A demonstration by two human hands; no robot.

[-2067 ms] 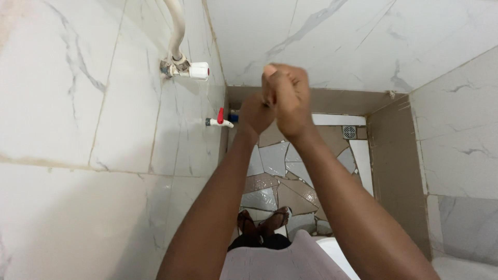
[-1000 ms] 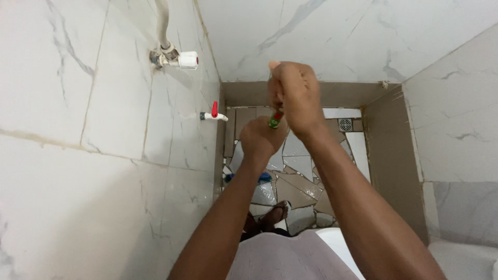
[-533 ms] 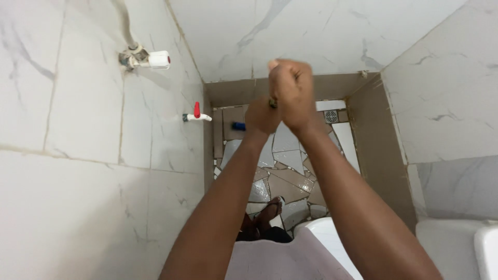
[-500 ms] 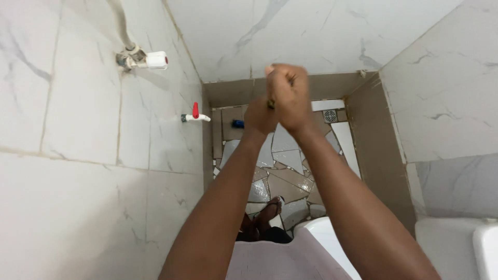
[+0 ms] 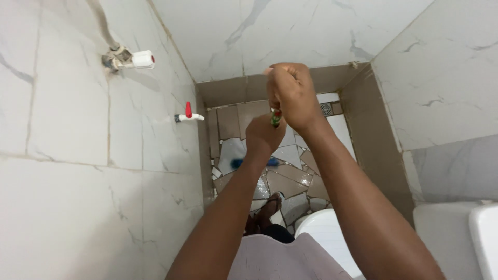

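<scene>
Green-and-red tube (image 5: 275,118), small and glossy, sat at the frame's centre, pinched at its top in my right hand (image 5: 293,96), which was curled tightly round it. My left hand (image 5: 264,133) was fisted just below, touching its lower end, over the cracked mosaic floor (image 5: 290,179).

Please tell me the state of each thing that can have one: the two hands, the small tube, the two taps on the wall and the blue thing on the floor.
right hand: closed around the top of the tube, raised
left hand: closed, just below the right
small green and red tube: held between both hands, mostly hidden
white-knobbed tap: no water seen
red-handled tap: no water seen
blue object: lying on the floor, blurred
</scene>
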